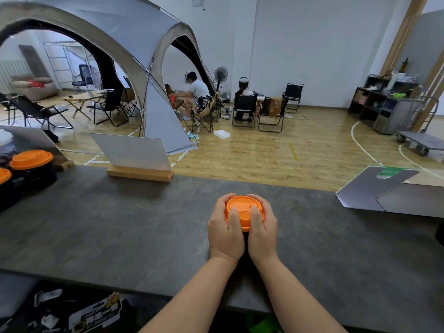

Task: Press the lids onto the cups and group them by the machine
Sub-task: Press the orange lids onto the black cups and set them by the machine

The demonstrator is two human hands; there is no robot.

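An orange lid (243, 207) sits on top of a dark cup that is almost wholly hidden between my hands, in the middle of the dark counter (120, 224). My left hand (224, 230) grips the lid's left side, fingers curled over its far rim and thumb pressing on top. My right hand (263, 228) grips the right side the same way. At the far left stand two black cups with orange lids on them, one (31, 164) fully seen and one (3, 179) cut by the frame edge.
A white sign in a wooden base (139, 162) stands at the counter's far edge. A folded grey metal stand (384, 191) lies at the right. Packaging with printed labels (96, 313) sits below the counter's near edge. Beyond are a tent, chairs and seated people.
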